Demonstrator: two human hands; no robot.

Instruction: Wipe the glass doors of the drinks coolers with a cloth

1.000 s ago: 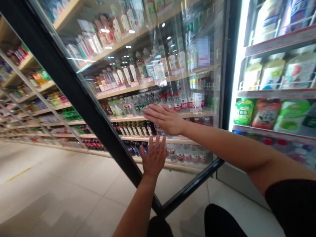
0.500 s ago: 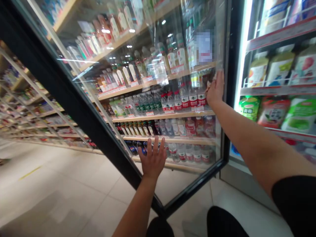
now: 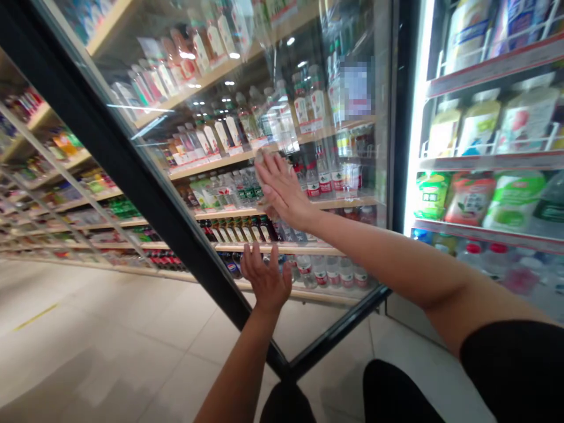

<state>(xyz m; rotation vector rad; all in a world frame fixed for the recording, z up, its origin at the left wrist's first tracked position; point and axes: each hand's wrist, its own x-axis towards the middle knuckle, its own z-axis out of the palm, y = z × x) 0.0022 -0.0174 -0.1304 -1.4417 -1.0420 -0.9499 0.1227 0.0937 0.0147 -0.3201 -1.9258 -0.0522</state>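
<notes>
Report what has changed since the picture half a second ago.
The right hand has swept left over the glass door, away from the door's right edge; something pale, perhaps a cloth, shows at its fingertips. The left hand has bent its fingers more. Nothing was visibly grasped or released. The door stays open, the left hand low by the glass.

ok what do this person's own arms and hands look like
The left hand and right hand are bare, with no glove, ring or watch showing. The left forearm and right forearm are uncovered. The right sleeve is black and short; no left sleeve shows.
</notes>
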